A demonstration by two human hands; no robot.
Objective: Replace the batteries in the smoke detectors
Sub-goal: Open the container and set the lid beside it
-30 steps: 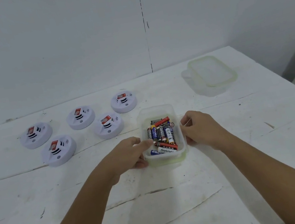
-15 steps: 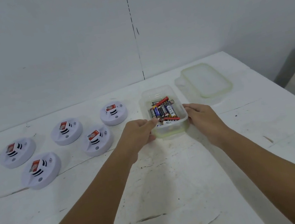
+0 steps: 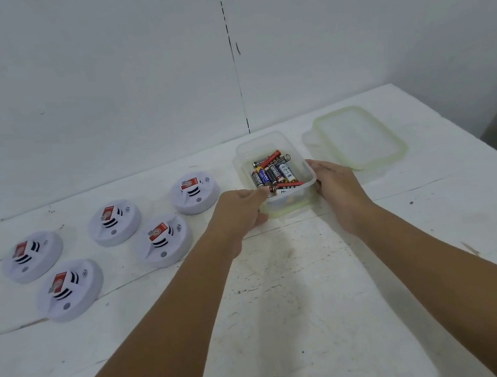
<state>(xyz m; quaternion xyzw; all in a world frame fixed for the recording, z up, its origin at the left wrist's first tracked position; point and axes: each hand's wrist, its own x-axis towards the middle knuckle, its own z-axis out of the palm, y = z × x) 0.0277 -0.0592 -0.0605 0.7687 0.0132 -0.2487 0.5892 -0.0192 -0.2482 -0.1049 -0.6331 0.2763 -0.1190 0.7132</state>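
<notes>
Both hands, left hand [image 3: 238, 211] and right hand [image 3: 336, 186], grip one battery-filled container [image 3: 270, 151], fingers curled on its sides; five smoke detectors [image 3: 164, 244] lie left, one lid [image 3: 361, 138] right.

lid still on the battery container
No, the lid lies flat on the table to the right of the open container.

Box [image 3: 304, 193]: clear plastic, glossy. Detectors [image 3: 164, 244]: white plastic, smooth. Table [image 3: 293, 296]: white-painted, matt, scuffed and cracked.
</notes>
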